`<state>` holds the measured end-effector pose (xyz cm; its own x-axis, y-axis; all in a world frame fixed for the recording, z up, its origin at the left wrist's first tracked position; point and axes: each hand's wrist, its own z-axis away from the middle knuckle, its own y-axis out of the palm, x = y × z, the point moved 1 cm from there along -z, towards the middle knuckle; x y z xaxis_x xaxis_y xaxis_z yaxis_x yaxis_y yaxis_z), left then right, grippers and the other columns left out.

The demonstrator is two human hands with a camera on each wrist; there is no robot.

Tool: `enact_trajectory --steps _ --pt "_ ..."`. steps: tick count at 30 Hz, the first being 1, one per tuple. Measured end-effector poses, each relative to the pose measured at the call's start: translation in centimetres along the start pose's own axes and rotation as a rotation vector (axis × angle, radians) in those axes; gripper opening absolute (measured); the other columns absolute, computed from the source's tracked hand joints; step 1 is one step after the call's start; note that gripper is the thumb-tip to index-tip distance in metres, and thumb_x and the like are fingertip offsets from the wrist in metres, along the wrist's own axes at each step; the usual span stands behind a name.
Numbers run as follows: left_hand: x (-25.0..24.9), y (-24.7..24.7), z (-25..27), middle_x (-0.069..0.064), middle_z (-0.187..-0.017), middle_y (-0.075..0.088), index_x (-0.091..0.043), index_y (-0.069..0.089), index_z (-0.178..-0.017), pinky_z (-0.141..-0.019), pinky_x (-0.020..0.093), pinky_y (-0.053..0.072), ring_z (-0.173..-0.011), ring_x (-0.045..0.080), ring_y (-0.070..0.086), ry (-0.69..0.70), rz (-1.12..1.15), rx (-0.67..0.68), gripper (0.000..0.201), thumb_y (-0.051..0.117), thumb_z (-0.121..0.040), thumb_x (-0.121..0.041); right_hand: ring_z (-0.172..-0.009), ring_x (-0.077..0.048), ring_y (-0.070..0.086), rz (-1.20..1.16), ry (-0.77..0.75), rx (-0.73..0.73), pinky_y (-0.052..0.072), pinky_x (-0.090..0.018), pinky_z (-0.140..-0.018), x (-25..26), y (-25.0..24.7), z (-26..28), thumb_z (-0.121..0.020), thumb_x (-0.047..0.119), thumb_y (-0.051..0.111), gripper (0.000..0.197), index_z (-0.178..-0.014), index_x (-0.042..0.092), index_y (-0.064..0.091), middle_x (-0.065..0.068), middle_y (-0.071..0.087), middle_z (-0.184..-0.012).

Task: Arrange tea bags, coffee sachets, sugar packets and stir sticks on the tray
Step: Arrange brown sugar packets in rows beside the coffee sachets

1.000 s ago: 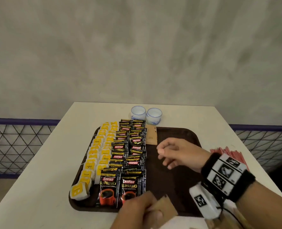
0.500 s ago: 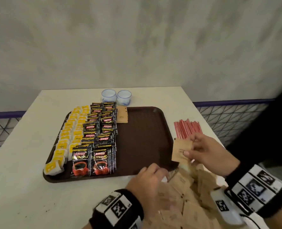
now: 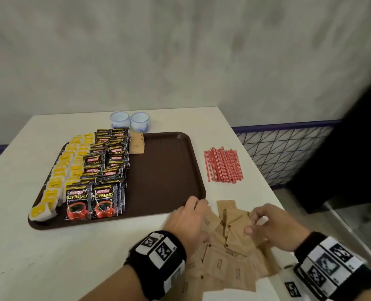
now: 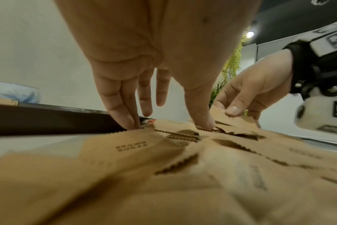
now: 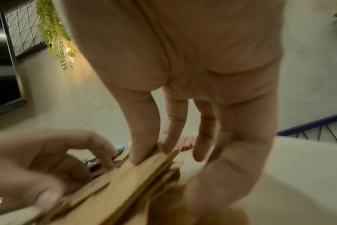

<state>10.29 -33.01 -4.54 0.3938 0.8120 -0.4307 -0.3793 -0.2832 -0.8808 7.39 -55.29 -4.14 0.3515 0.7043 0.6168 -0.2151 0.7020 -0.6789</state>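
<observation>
A brown tray (image 3: 165, 170) carries rows of yellow tea bags (image 3: 60, 177) and black coffee sachets (image 3: 106, 168). One brown sugar packet (image 3: 136, 144) lies at its far edge. A loose pile of sugar packets (image 3: 228, 257) covers the table by the tray's near right corner. My left hand (image 3: 198, 218) presses straight fingers (image 4: 125, 120) and thumb down on the pile. My right hand (image 3: 253, 222) pinches a few packets (image 5: 150, 166) between thumb and fingers. Red stir sticks (image 3: 222, 165) lie on the table, right of the tray.
Two small white cups (image 3: 129, 120) stand behind the tray. The right half of the tray is bare. The table's right edge (image 3: 273, 192) runs close to the sticks and the pile, with a wire mesh fence (image 3: 278, 146) beyond it.
My right hand left the tray, crossed to the table's right side with a packet, and now sits in the pile. My left hand moved right onto the pile. The view swung right.
</observation>
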Motion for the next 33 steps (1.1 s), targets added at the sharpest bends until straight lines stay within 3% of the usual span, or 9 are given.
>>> enact_trajectory --steps 5,10,13,17,20,24,28,30,33 --pt "-0.6 -0.5 -0.5 -0.004 -0.126 0.034 -0.024 0.039 -0.130 -0.094 0.040 0.045 -0.104 0.028 0.053 -0.113 0.094 -0.010 0.053 0.060 -0.083 -0.013 -0.054 -0.013 0.051 -0.148 -0.008 0.014 0.044 -0.024 -0.049 0.8 2.9 0.3 -0.078 0.008 0.073 0.025 -0.067 0.014 0.052 -0.001 0.056 -0.065" --pt "0.8 -0.9 0.5 -0.012 -0.113 0.048 -0.035 0.049 -0.114 -0.094 0.035 0.047 -0.103 0.014 0.052 -0.180 0.269 -0.093 0.044 0.059 -0.078 -0.010 -0.056 -0.019 0.051 -0.273 -0.030 -0.031 0.045 -0.028 -0.052 1.1 4.1 0.7 -0.077 0.005 0.074 0.024 -0.066 0.013 0.054 -0.004 0.057 -0.067" --pt "2.2 -2.0 2.1 -0.014 -0.096 0.059 -0.034 0.055 -0.103 -0.080 0.028 0.053 -0.089 0.007 0.056 -0.174 0.364 -0.172 0.036 0.057 -0.076 -0.009 -0.063 -0.015 0.050 -0.272 -0.091 -0.069 0.038 -0.025 -0.055 1.9 2.9 1.1 -0.074 0.009 0.078 0.026 -0.063 0.015 0.055 0.004 0.057 -0.070" --pt "4.4 -3.5 4.6 -0.011 -0.081 0.066 -0.027 0.060 -0.088 -0.058 0.018 0.048 -0.072 0.004 0.058 -0.168 0.403 -0.224 0.020 0.059 -0.076 -0.011 -0.057 -0.014 0.053 -0.391 -0.178 0.016 0.043 -0.031 -0.054 4.3 0.5 0.2 -0.077 0.007 0.076 0.020 -0.067 0.011 0.059 0.003 0.058 -0.057" --pt "6.6 -4.4 6.8 -0.013 -0.074 0.066 -0.026 0.060 -0.078 -0.063 0.021 0.050 -0.071 0.003 0.060 -0.168 0.450 -0.289 0.022 0.062 -0.073 -0.004 -0.057 -0.012 0.060 -0.507 -0.205 0.081 0.046 -0.031 -0.058 7.7 0.2 -2.6 -0.080 0.002 0.070 0.013 -0.076 0.009 0.060 0.002 0.063 -0.061" --pt "9.6 -5.9 9.4 -0.019 -0.086 0.067 -0.025 0.067 -0.086 -0.064 0.010 0.047 -0.081 0.002 0.061 -0.242 0.545 -0.422 0.028 0.066 -0.080 0.002 -0.085 -0.027 0.065 -0.646 -0.152 0.091 0.058 -0.030 -0.060 14.3 3.2 -8.8 -0.084 -0.010 0.061 0.017 -0.080 0.006 0.056 -0.011 0.059 -0.088" --pt "11.7 -6.8 10.4 -0.021 -0.088 0.068 -0.032 0.064 -0.092 -0.076 0.025 0.053 -0.084 0.007 0.063 -0.324 0.647 -0.478 0.029 0.068 -0.082 -0.005 -0.067 -0.021 0.059 -0.561 -0.103 0.030 0.052 -0.028 -0.054 20.0 7.7 -16.1 -0.081 -0.007 0.065 0.026 -0.067 0.013 0.055 -0.010 0.059 -0.074" --pt "12.4 -6.9 10.5 -0.024 -0.091 0.067 -0.036 0.062 -0.094 -0.080 0.028 0.054 -0.089 0.006 0.063 -0.348 0.695 -0.479 0.032 0.068 -0.082 -0.007 -0.063 -0.020 0.059 -0.449 -0.097 -0.004 0.055 -0.032 -0.064 21.8 9.1 -19.2 -0.080 0.000 0.068 0.028 -0.063 0.018 0.055 -0.006 0.060 -0.069" --pt "13.3 -6.7 10.5 -0.022 -0.091 0.067 -0.035 0.062 -0.094 -0.079 0.029 0.054 -0.089 0.008 0.063 -0.382 0.742 -0.508 0.030 0.069 -0.082 -0.009 -0.089 -0.029 0.068 -0.302 -0.103 0.040 0.057 -0.041 -0.086 23.0 10.5 -22.4 -0.081 0.008 0.066 0.024 -0.066 0.023 0.055 -0.008 0.066 -0.085"
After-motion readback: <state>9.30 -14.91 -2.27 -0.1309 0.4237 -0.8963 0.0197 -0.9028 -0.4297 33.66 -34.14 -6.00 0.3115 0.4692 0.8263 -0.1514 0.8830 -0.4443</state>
